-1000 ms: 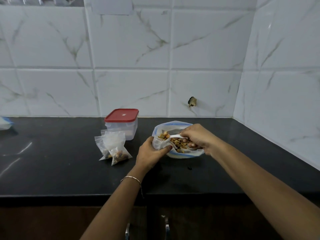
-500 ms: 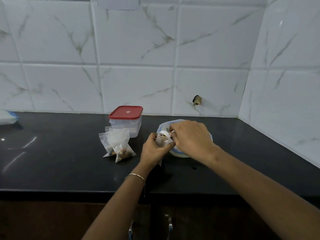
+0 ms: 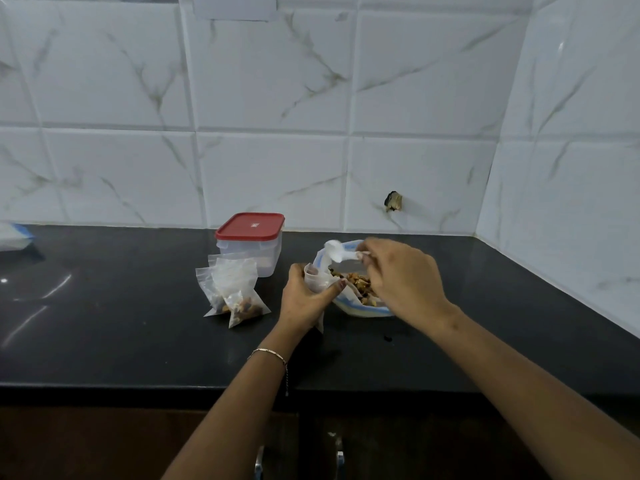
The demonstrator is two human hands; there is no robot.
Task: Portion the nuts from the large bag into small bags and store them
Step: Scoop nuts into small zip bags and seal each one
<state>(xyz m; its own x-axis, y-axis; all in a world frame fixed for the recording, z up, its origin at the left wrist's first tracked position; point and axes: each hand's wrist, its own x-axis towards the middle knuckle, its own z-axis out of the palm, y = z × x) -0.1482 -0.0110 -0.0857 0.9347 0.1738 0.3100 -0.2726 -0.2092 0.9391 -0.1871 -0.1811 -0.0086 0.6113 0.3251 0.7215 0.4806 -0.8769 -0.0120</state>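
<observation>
The large clear bag point(image 3: 363, 308) with blue trim lies open on the black counter point(image 3: 121, 341), brown nuts point(image 3: 358, 284) showing inside. My left hand point(image 3: 304, 299) grips a small clear bag point(image 3: 317, 280) upright, its mouth held open, right beside the large bag. My right hand point(image 3: 405, 282) holds a white plastic spoon point(image 3: 337, 252) by the handle, the bowl raised above both bags. Two filled small bags point(image 3: 239, 292) stand to the left on the counter.
A clear plastic container point(image 3: 251, 244) with a red lid stands behind the filled bags, near the tiled wall. Another clear bag with a blue edge point(image 3: 14, 235) lies at the far left. A wall corner closes the right side. Cabinet handles point(image 3: 339, 457) sit below the counter edge.
My right hand has drawn back from over the small bag and lifted the spoon clear, so the nuts in the large bag show again. The left hand keeps hold of the small bag.
</observation>
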